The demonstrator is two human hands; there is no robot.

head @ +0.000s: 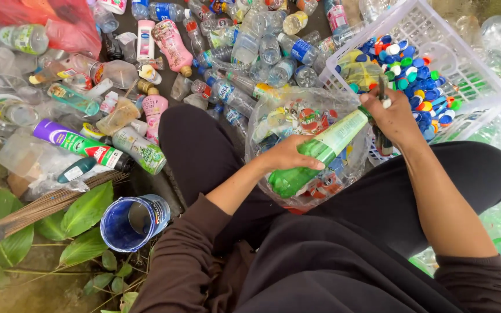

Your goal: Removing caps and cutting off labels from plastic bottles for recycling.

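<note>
Brown pushed-up sleeves, black trousers

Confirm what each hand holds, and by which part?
Left hand grips the green plastic bottle around its middle. Right hand is at the bottle's neck end, its fingers pinching a small dark tool; its kind cannot be told.

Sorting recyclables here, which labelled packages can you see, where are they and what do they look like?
Green bottle: held in both hands, pale label.
Pink bottle: top centre, lying down.
Purple-capped tube: left, green and red.
Blue tub: lower left, round, open.
</note>
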